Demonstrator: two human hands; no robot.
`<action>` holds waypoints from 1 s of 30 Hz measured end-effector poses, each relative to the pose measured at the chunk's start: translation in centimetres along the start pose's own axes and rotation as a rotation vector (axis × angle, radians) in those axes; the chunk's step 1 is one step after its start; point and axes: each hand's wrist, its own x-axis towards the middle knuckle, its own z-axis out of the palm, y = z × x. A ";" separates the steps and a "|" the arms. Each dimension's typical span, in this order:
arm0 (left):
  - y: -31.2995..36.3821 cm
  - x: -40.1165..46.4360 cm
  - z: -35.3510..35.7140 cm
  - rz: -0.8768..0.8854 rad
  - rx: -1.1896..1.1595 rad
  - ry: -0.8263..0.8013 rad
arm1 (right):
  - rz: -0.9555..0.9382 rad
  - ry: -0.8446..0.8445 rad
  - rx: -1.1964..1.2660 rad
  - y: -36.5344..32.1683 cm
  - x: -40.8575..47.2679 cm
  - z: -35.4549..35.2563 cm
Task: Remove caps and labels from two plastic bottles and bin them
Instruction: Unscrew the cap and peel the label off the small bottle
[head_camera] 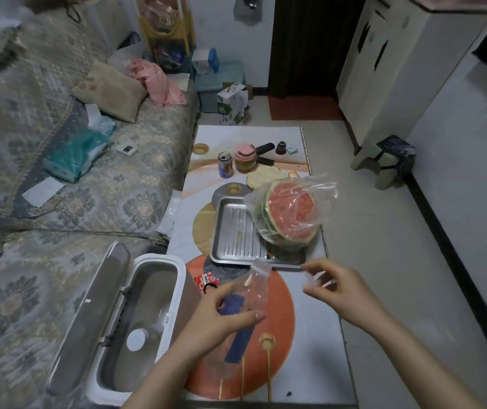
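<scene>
Clear plastic bottle point(255, 287), uncapped, neck tilted away toward the steel tray point(236, 231); held above the table point(310, 335). Left hand point(221, 317) grips its body, fingers and thumb curled round it. A blue label point(238, 335) hangs loose from the bottle, below that hand. Right hand point(336, 287), just right of the bottle neck, fingers curled; it seems to pinch something small and pale, too blurred to identify. White bin point(159, 261), lid raised, stands left of the table beside the sofa point(59, 172); a white cap point(137, 339) lies inside. Bagged watermelon half point(289, 214) sits on the tray. Drink can point(225, 164) and jar point(244, 159) at the far end.
</scene>
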 end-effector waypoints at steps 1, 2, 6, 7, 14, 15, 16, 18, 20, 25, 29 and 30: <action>-0.8 0.6 0.3 -0.042 -0.044 0.025 | 0.052 0.024 -0.050 1.9 0.6 1.1; -1.9 1.5 0.6 -0.085 -0.088 0.037 | 0.104 0.034 -0.097 4.2 1.3 2.3; -7.4 5.5 2.3 -0.273 -0.245 0.134 | 0.276 -0.003 -0.324 13.1 3.7 7.4; -9.1 6.7 2.8 -0.314 -0.277 0.167 | 0.309 -0.026 -0.394 15.2 4.2 8.7; -19.5 11.9 5.4 -0.493 -0.416 0.281 | 0.343 -0.056 -0.618 24.1 6.9 15.7; -20.7 12.3 5.5 -0.509 -0.426 0.272 | 0.337 -0.040 -0.630 25.0 7.2 16.4; -21.6 12.6 5.6 -0.524 -0.444 0.273 | 0.331 -0.021 -0.636 25.5 7.4 16.9; -23.1 13.3 6.0 -0.543 -0.493 0.295 | 0.330 -0.015 -0.652 26.7 7.6 17.5; -24.0 14.0 6.3 -0.547 -0.550 0.283 | 0.320 -0.005 -0.672 27.5 7.5 17.5; -24.6 15.2 7.0 -0.573 -0.668 0.171 | 0.216 -0.084 -0.147 25.2 6.4 17.3; -24.7 16.0 6.8 -0.552 -0.716 0.113 | 0.059 -0.306 -0.278 23.6 6.4 18.9; -24.7 16.1 6.6 -0.533 -0.697 0.100 | 0.052 -0.292 -0.339 23.5 6.5 19.3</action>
